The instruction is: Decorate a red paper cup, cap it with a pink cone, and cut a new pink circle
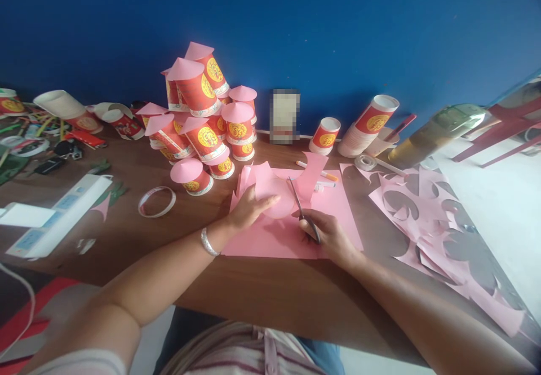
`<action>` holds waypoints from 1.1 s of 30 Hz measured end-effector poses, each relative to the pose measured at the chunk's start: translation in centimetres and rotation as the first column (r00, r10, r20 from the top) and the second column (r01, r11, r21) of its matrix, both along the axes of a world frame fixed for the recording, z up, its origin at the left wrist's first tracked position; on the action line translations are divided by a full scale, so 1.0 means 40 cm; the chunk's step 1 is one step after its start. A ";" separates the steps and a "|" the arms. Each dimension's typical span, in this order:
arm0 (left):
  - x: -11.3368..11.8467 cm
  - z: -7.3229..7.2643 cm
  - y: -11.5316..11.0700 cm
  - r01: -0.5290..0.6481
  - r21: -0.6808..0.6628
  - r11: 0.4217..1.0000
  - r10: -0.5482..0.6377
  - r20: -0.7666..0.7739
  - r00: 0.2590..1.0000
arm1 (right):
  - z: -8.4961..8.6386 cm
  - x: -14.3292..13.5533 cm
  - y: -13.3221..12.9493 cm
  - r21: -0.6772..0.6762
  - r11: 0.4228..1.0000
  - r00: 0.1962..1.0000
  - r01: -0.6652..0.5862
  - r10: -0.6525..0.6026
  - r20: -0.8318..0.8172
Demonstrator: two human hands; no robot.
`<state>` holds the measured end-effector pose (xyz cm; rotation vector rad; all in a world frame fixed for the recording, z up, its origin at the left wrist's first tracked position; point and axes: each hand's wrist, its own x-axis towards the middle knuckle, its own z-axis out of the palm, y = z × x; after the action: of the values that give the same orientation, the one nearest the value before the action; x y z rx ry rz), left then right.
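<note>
My left hand [252, 208] grips a piece of pink paper [274, 190], the thumb lying on top and the other fingers beneath it. The piece has a rounded lower edge. My right hand [323, 233] is closed round the dark handles of a pair of scissors [299, 203], whose blades point up and away from me at the right side of the paper. A partly cut strip [311, 173] stands up beyond the blades. Below both hands a larger pink sheet [338, 217] lies flat on the brown table [270, 290].
Red paper cups [196, 96] with pink cone tops are stacked at the back left. Pink offcuts [439, 234] spread along the right. A tape roll [366, 162], a single cup [326, 136], a bottle [435, 133], a white ring [156, 201] and a power strip [59, 214] also stand or lie here.
</note>
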<state>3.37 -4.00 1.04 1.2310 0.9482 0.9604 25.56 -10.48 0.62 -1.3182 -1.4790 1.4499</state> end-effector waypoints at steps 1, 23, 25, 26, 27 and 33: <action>0.000 0.000 0.000 -0.003 -0.011 1.000 0.003 0.005 1.000 | 0.000 -0.001 0.000 0.003 1.000 1.000 -0.002 0.002 0.001; -0.012 0.056 0.007 0.018 0.155 0.988 0.018 -0.224 0.974 | -0.005 0.003 -0.001 0.010 1.000 0.998 -0.011 0.011 -0.056; -0.012 0.055 0.008 0.013 0.157 0.987 0.022 -0.222 0.975 | -0.003 0.002 -0.001 0.007 1.000 0.998 -0.012 0.013 -0.064; -0.012 0.055 0.009 0.012 0.158 0.987 0.023 -0.220 0.975 | -0.002 0.001 -0.001 0.006 1.000 0.998 -0.015 0.015 -0.067; -0.012 0.054 0.010 0.012 0.159 0.987 0.023 -0.217 0.976 | -0.001 0.001 -0.001 0.006 1.000 0.997 -0.016 0.017 -0.071; -0.011 0.049 0.010 -0.015 0.151 0.988 0.043 -0.181 0.983 | 0.002 0.000 -0.003 -0.008 1.000 0.996 -0.008 0.007 -0.090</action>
<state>2.93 -3.59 2.98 1.4551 1.0561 0.9663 25.57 -10.59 0.72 -1.2369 -1.4226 1.5018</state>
